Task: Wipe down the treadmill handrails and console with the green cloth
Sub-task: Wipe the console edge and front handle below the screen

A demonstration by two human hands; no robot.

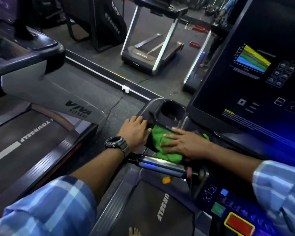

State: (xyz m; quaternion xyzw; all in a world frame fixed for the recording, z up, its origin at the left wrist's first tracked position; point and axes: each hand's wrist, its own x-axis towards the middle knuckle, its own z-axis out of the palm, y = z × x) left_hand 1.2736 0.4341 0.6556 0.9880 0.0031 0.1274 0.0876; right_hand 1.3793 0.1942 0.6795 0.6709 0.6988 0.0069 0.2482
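Note:
The green cloth (162, 147) lies bunched on the dark console tray of the treadmill, just below the cup holder (173, 110). My right hand (186, 142) presses flat on the cloth with its fingers spread. My left hand (134, 132), with a watch on the wrist, grips the left edge of the console tray (146, 109), touching the cloth's left side. A shiny metal handrail grip (160, 165) runs under both hands. The console screen (255, 65) rises at the right, lit with a coloured chart.
A button panel with a red stop button (238, 224) sits at the lower right. The treadmill belt (153, 208) is below me. Another treadmill (46, 99) stands close on the left. Further gym machines (152, 48) stand across the floor.

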